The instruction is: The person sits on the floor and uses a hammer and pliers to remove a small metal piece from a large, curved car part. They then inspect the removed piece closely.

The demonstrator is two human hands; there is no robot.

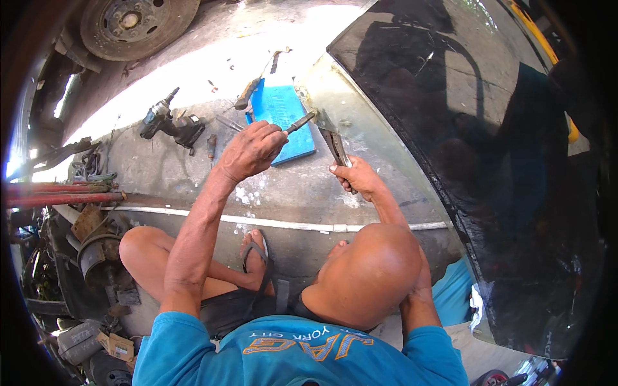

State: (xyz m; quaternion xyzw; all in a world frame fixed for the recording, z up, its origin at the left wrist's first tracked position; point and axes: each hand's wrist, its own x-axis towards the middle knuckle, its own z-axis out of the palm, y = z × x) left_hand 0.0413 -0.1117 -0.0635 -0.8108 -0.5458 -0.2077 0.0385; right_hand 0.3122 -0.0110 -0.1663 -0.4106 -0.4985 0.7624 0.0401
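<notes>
My left hand [254, 148] is closed round the handle of a flat-bladed tool [300, 122], its dark tip pointing right toward the corner of a large glass sheet [386, 138]. My right hand [360, 177] grips what look like locking pliers [335, 147], with rusty jaws reaching up to the same glass edge. The two tool tips are close together; whether either touches the glass I cannot tell. Beneath and behind my left hand lies a flat blue case [283, 106] on the concrete. Dark film or reflection covers most of the glass on the right.
A cordless drill [170, 122] lies at left, near a small screwdriver [211, 147]. A wooden-handled tool [247, 95] rests by the case. A vehicle wheel [132, 24] stands at the far left. Red bars [64, 196] and metal parts crowd the left side. A white pipe [290, 224] crosses the floor.
</notes>
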